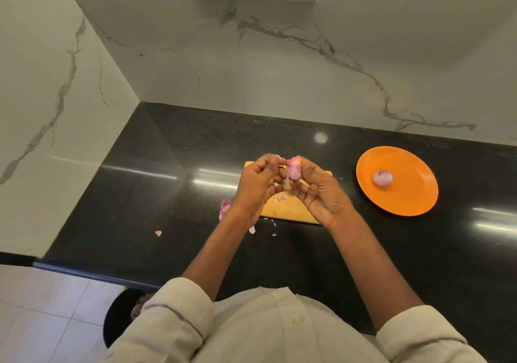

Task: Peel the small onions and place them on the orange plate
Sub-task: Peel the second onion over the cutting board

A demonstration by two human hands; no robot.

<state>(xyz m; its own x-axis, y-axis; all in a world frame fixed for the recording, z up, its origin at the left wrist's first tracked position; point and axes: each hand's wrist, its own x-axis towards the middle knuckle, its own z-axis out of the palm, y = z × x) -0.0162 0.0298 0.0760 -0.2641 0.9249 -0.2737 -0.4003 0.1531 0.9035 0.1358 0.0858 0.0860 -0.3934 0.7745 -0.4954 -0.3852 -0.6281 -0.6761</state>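
Observation:
My right hand holds a small pink onion above a yellow cutting board. My left hand pinches a thin strip of skin that hangs from the onion's left side; its fingertips are blurred. One peeled onion lies on the orange plate, which sits on the counter to the right of the board. Another purple onion or a clump of skin lies on the counter left of the board, partly hidden by my left wrist.
The black counter meets marble walls at the back and left. Skin scraps lie on the board, in front of it and further left. A dark bin stands on the floor below the counter's front edge.

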